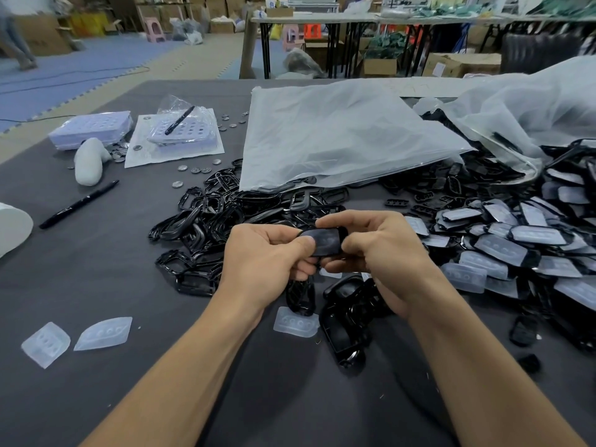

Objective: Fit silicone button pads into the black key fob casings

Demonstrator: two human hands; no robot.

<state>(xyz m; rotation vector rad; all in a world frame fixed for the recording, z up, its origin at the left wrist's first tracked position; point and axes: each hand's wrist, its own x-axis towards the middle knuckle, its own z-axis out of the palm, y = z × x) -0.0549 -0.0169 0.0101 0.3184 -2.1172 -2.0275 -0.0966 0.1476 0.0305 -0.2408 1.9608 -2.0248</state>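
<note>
Casing (323, 241) pinched between left hand (267, 253), right hand (377, 250)

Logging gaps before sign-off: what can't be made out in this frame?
- Head view: left hand and right hand cover the ends of the held casing, so its fit is unclear.
- Head view: plastic bag hides whatever lies beneath it.
- Head view: white object cut off by left edge.
</note>
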